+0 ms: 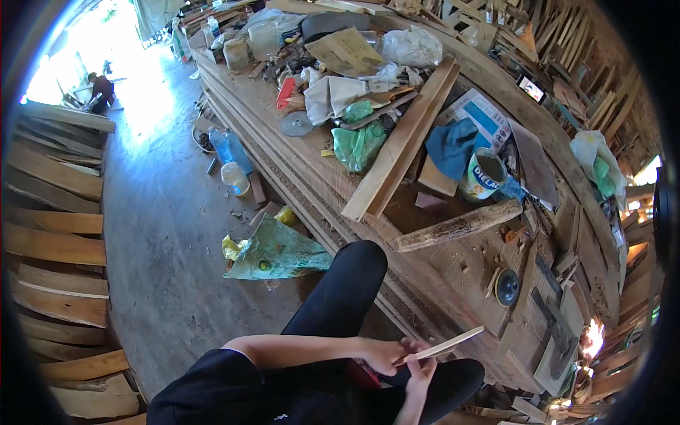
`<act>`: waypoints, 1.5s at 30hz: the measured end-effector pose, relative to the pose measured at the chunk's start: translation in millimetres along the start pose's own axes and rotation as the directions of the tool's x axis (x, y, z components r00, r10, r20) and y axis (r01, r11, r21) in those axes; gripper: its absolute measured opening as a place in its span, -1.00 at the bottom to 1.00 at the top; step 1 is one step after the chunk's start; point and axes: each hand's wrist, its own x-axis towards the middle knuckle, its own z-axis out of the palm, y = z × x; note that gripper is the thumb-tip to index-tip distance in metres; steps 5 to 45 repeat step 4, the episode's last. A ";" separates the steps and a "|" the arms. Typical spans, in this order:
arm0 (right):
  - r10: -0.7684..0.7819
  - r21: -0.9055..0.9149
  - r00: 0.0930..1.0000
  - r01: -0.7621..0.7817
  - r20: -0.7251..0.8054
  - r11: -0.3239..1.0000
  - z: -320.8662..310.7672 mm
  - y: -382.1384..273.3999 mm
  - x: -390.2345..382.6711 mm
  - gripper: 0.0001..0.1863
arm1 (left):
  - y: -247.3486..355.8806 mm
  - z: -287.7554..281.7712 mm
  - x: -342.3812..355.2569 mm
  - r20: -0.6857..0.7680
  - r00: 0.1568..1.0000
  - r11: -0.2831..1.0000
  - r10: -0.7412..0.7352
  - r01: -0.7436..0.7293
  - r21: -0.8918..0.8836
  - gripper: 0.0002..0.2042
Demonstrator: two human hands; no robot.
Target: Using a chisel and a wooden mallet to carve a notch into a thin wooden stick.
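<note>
Over my lap, both hands are at a thin, pale wooden strip [457, 341] that slants up to the right. My left hand [381, 355] is closed at its lower end, with its fingertips partly hidden. My right hand [421, 374] pinches the strip from below, a little farther along. Something dark red [365, 375] shows beneath my left hand; its kind cannot be made out. The strip's far end points over the edge of a large wooden workbench [432, 297], past my right knee. On that bench, nearest the strip, lies a round black sanding pad [506, 287].
A rough stick [460, 225], a tin can [484, 174], a blue cloth [452, 149] and a long wooden beam [404, 142] lie on the bench. Green plastic sacking [280, 249] and plastic bottles [234, 178] are by its left edge. Stacked planks [57, 244] line the left.
</note>
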 end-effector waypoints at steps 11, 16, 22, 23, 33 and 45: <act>0.078 0.169 0.997 -0.074 -0.018 0.983 -7.0 2.8 -6.2 -0.57 | 40.0 -32.0 -15.2 0.147 0.987 0.996 -0.068 0.058 0.072 -0.67; 0.078 0.169 0.997 -0.074 -0.018 0.983 -7.0 2.8 -6.2 -0.57 | 40.0 -32.0 -15.2 0.147 0.987 0.996 -0.068 0.058 0.072 -0.67; 0.078 0.169 0.997 -0.074 -0.018 0.983 -7.0 2.8 -6.2 -0.57 | 40.0 -32.0 -15.2 0.147 0.987 0.996 -0.068 0.058 0.072 -0.67; 0.078 0.169 0.997 -0.074 -0.018 0.983 -7.0 2.8 -6.2 -0.57 | 40.0 -32.0 -15.2 0.147 0.987 0.996 -0.068 0.058 0.072 -0.67; 0.078 0.169 0.997 -0.074 -0.018 0.983 -7.0 2.8 -6.2 -0.57 | 40.0 -32.0 -15.2 0.147 0.987 0.996 -0.068 0.058 0.072 -0.67; 0.078 0.169 0.997 -0.074 -0.018 0.983 -7.0 2.8 -6.2 -0.57 | 40.0 -32.0 -15.2 0.147 0.987 0.996 -0.068 0.058 0.072 -0.67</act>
